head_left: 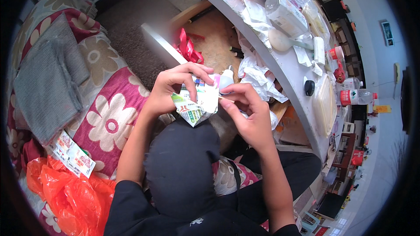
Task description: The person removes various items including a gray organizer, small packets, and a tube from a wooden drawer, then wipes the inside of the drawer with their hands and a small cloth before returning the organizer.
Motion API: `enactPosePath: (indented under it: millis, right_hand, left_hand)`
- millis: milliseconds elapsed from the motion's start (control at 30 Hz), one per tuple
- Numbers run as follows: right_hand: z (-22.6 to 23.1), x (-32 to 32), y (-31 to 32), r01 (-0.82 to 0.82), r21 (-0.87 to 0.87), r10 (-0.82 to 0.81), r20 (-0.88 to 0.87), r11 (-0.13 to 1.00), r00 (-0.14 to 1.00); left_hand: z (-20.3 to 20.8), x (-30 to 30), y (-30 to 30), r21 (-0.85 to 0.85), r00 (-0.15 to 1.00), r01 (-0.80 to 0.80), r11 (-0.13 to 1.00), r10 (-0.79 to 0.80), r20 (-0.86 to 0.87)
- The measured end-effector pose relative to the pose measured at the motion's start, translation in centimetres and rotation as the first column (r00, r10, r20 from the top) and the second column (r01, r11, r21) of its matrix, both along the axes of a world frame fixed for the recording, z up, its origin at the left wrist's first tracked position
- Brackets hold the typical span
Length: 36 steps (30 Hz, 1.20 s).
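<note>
My left hand [173, 87] grips a folded piece of printed paper [192, 110], white with green and coloured patches, above my dark-clothed lap. Its lower end comes to a point. My right hand [250, 111] is closed at the paper's right edge, thumb and forefinger pinching a thin pale stick [225, 99]. The stick's tip reaches the paper's edge; whether it touches is too small to tell. Just behind the paper shows a small white bottle with a narrow nozzle [226, 80], its lower part hidden by the paper and my right hand.
A white table [262, 39] on the right holds plastic bottles [286, 15], tissues and a black cap [309, 88]. Crumpled white paper [258, 72] and red wrapping [189, 49] lie beneath. On the flowered sofa [111, 122] are grey mesh cloths [48, 87] and an orange plastic bag [74, 196].
</note>
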State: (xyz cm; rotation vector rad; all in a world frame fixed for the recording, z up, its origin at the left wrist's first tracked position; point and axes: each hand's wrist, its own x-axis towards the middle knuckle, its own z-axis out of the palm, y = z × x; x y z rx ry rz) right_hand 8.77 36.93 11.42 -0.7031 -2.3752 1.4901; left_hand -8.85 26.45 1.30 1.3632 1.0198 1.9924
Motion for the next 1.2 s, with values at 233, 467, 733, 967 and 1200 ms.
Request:
enactPosePath:
  millis: [233, 467, 733, 967, 1200]
  right_hand:
    - [-0.6, 0.3, 0.4, -0.046, -0.068, 0.047, 0.0, 0.997, 0.999]
    - [-0.1, 0.5, 0.8, -0.123, 0.158, 0.116, 0.054, 0.98, 0.992]
    - [0.1, 2.0, 0.5, 0.052, 0.392, -0.052, -0.011, 0.919, 0.999]
    - [9.3, 14.8, 5.3, 0.488, 0.596, -0.589, -0.03, 0.638, 0.807]
    - [17.7, 28.0, 3.5, 0.302, 0.95, -0.928, -0.035, 0.085, 0.37]
  left_hand:
    - [-0.4, 0.2, 0.0, 0.011, 0.998, 0.057, 0.998, -0.057, 0.012]
    - [-0.6, 0.7, 0.6, -0.052, 0.998, 0.066, 0.996, -0.066, 0.018]
    - [0.9, 2.7, 0.5, -0.236, 0.959, 0.17, 0.957, -0.105, 0.264]
    - [1.1, 1.6, -0.3, -0.484, 0.963, -0.208, 0.85, 0.266, 0.054]
    - [-0.5, -0.1, 0.5, -0.487, 0.746, -0.463, 0.74, 0.622, 0.237]
